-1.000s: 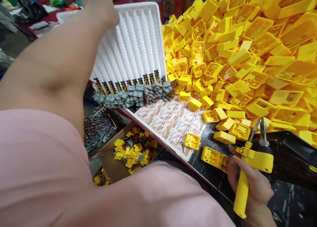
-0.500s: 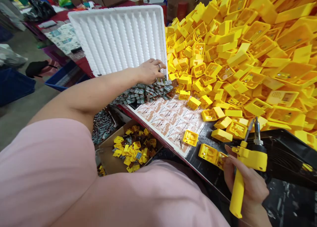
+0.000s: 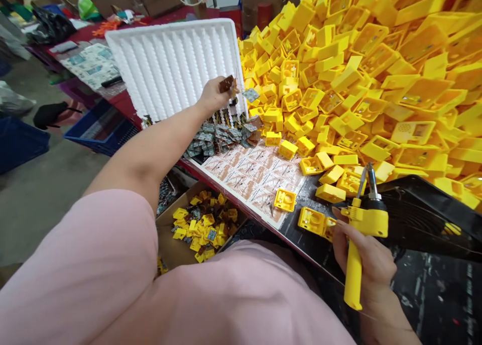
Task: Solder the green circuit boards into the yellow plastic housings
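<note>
My left hand (image 3: 214, 95) is raised in front of the white ribbed tray (image 3: 165, 69), its fingers pinched on a small brown circuit board (image 3: 227, 84) with wires hanging from it. Below it lies a heap of several small grey-green circuit boards (image 3: 222, 136). My right hand (image 3: 367, 264) is wrapped round the handle of a yellow soldering gun (image 3: 359, 239) at the near edge of the black table. Just left of that hand lies an open yellow plastic housing (image 3: 312, 220), and another yellow housing (image 3: 285, 200) rests on a printed sheet (image 3: 248, 177).
A huge pile of yellow plastic housings (image 3: 376, 74) fills the right and back of the table. A cardboard box (image 3: 176, 252) of mixed yellow parts sits below the table edge by my lap. Blue crates (image 3: 101, 129) and clutter stand on the floor at left.
My left hand came down from high up to the board heap, pinched one board and has lifted it up. My right hand with the soldering gun stayed near the same spot.
</note>
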`<act>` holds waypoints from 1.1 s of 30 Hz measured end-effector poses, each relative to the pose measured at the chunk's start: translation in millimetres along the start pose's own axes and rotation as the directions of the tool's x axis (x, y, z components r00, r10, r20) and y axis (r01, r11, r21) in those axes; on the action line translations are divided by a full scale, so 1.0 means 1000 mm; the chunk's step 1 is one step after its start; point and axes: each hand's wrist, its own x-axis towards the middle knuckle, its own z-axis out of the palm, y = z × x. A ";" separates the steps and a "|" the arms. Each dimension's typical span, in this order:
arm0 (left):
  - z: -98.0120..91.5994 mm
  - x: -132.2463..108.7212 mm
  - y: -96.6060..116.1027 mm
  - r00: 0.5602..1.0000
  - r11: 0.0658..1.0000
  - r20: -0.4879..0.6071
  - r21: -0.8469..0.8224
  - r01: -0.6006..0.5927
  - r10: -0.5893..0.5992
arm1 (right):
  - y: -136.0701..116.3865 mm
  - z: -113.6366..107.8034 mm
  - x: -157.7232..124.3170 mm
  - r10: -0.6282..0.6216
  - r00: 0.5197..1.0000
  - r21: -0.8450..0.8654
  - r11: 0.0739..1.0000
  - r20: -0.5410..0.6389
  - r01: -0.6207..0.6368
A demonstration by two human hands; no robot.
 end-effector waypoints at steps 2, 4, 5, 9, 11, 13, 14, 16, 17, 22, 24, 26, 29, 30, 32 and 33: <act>-0.004 -0.002 0.005 0.998 0.994 0.004 -0.094 0.056 -0.056 | 0.000 0.000 0.000 0.001 1.000 -0.007 1.000 0.000 -0.001; -0.005 -0.007 0.012 0.995 0.992 0.065 -0.090 0.086 -0.081 | 0.000 0.001 -0.002 0.008 1.000 -0.003 1.000 0.006 -0.008; -0.004 -0.011 0.015 0.992 0.993 0.093 -0.070 0.095 -0.089 | 0.000 0.001 -0.002 0.012 1.000 -0.001 1.000 0.012 -0.012; 0.008 -0.023 0.023 0.992 0.993 0.075 -0.054 0.109 -0.105 | 0.000 0.001 -0.005 0.025 0.999 0.000 1.000 0.027 -0.025; 0.009 -0.024 0.022 0.986 0.993 0.131 -0.043 0.110 -0.103 | -0.001 0.001 -0.004 0.031 0.999 0.000 1.000 0.030 -0.031; 0.004 -0.022 0.023 0.972 0.992 0.212 -0.050 0.115 -0.102 | -0.001 0.000 -0.003 0.036 0.999 0.011 0.999 0.033 -0.037; 0.001 -0.021 0.025 0.966 0.990 0.237 -0.071 0.121 -0.101 | -0.002 0.000 -0.002 0.038 0.999 0.019 0.999 0.030 -0.039; -0.002 -0.021 0.035 0.955 0.976 0.282 -0.168 0.138 -0.087 | -0.003 0.000 0.000 0.039 0.999 0.034 0.999 0.029 -0.040; 0.000 -0.023 0.042 0.949 0.963 0.306 -0.227 0.149 -0.075 | -0.003 0.000 0.000 0.040 0.999 0.035 0.999 0.032 -0.041; 0.033 -0.049 0.097 0.758 0.955 0.652 -0.241 0.175 0.026 | 0.000 0.002 -0.007 0.068 0.996 -0.025 0.997 0.058 -0.066; 0.045 -0.060 0.117 0.689 0.982 0.724 -0.154 0.114 0.034 | 0.001 0.002 -0.012 0.081 0.994 -0.040 0.996 0.076 -0.078; 0.053 -0.069 0.131 0.682 0.999 0.730 -0.018 -0.043 0.043 | 0.002 0.001 -0.014 0.088 0.991 -0.039 0.996 0.097 -0.085; 0.057 -0.083 0.141 0.724 0.929 0.687 0.224 -0.294 0.063 | 0.000 -0.001 -0.012 0.070 0.994 -0.002 0.998 0.085 -0.070; 0.057 -0.088 0.142 0.743 0.907 0.663 0.255 -0.336 0.089 | -0.001 -0.001 -0.011 0.066 0.994 0.018 0.998 0.082 -0.068; 0.057 -0.099 0.140 0.784 0.901 0.596 0.224 -0.371 0.175 | -0.003 -0.001 -0.011 0.080 0.993 0.059 0.995 0.084 -0.085; 0.055 -0.106 0.138 0.802 0.908 0.555 0.184 -0.376 0.220 | -0.003 -0.002 -0.011 0.110 0.989 0.089 0.989 0.095 -0.119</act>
